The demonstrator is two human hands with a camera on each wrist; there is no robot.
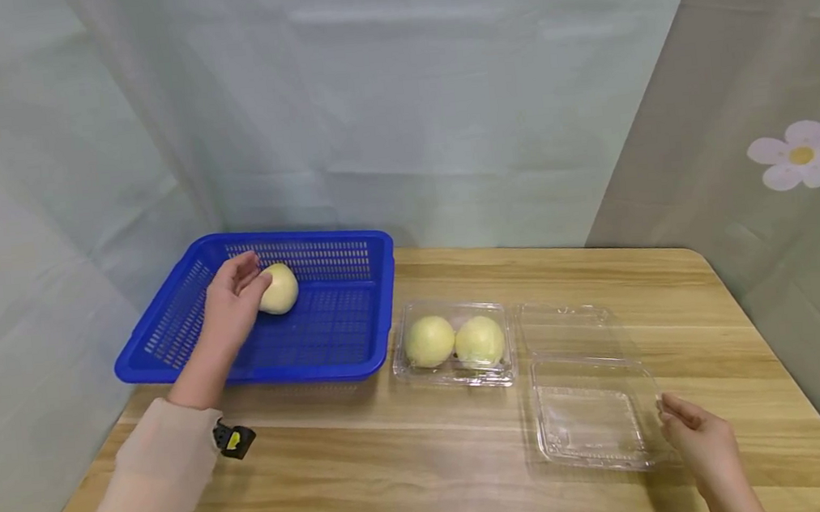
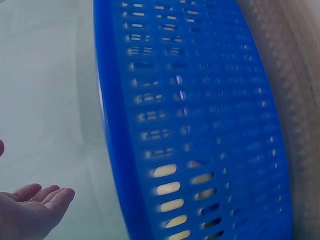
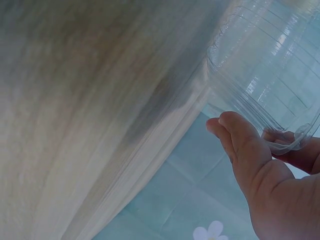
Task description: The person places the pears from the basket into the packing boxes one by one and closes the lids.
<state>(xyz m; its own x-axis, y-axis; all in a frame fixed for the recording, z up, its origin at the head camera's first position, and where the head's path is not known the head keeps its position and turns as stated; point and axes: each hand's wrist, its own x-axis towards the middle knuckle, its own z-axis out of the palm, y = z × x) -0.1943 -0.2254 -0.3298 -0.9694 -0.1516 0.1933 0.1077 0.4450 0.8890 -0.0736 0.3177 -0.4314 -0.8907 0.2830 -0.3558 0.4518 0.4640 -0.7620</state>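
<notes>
Head view, left to right. Blue basket at the left end of the wooden table; inside it, one loose fruit, pale and round. Left hand over the basket, thumb at the fruit's left side; thumb and fingers apart, nothing gripped. Contact with the fruit: cannot tell. Left wrist view also shows thumb and fingers apart; no whole fruit visible there.

Just right of the basket: lidded container, clear, with a left packed fruit and a right packed fruit side by side; lid appears down. Next to it: unfolded container, clear, lid folded back to the far side, no fruit in it. Right hand at its right edge, pinching the rim between thumb and fingers.

Progress, judged from layout: one container looks filled and lidded. Remaining: loose fruit unpacked, unfolded container unfilled.
</notes>
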